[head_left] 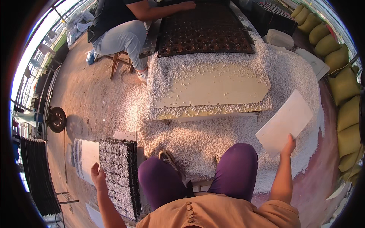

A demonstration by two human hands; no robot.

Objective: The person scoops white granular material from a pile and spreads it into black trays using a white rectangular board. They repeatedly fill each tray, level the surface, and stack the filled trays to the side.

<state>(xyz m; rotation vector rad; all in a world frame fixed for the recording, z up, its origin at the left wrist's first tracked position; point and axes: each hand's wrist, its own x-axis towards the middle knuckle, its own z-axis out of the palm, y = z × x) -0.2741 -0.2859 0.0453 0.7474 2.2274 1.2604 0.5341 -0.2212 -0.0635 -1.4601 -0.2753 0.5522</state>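
My right hand point(289, 146) grips the near edge of a thin white rectangular board point(286, 122), held tilted out to the right above spilled white granules. On the left, my left hand point(98, 176) has its fingers apart and slightly bent, holding nothing I can see. Just right of it stands a stack of black cell trays point(117, 174), the top one covered with white granules. White sheets point(88, 152) lie beside that stack, next to my left fingertips; whether they touch cannot be made out.
Ahead is a low table, its pale top point(213, 89) partly covered by granules point(182, 136). A dark cell tray point(205, 34) lies at its far end, near a seated person's hand point(187, 5). Stuffed green sacks point(348, 112) line the right; black trays point(38, 174) stand far left.
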